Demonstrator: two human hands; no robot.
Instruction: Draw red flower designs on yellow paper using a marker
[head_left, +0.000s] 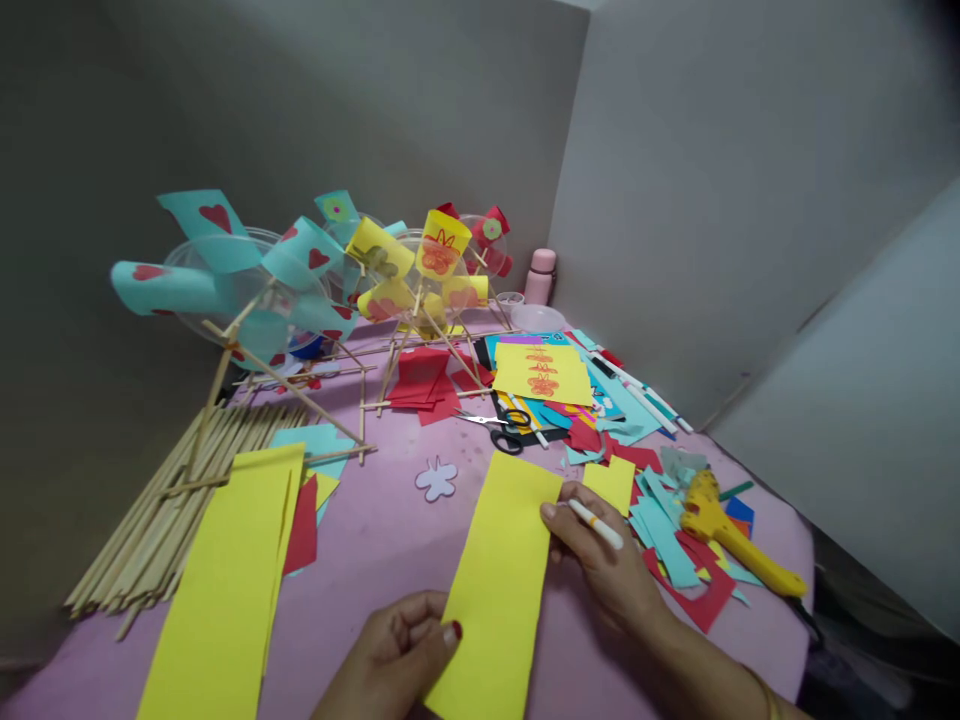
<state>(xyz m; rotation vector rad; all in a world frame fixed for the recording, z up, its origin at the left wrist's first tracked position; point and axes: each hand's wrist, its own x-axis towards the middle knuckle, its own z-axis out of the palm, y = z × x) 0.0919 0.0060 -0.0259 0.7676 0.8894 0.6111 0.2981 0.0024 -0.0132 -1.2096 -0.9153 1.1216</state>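
Note:
A blank yellow paper strip is held at a slant above the pink-covered table. My left hand pinches its lower left edge between thumb and fingers. On the upper right edge, my right hand grips the same strip and also has a white marker with an orange band tucked in its fingers. Just beyond the strip lies a small pale butterfly-shaped cutout. Black-handled scissors rest open farther back, beside a yellow sheet with orange butterfly drawings.
More yellow strips and a bundle of wooden sticks lie at left. Pinwheel-like stick models stand behind. Paper scraps, a yellow glue gun and several markers are at right. A pink bottle stands by the wall.

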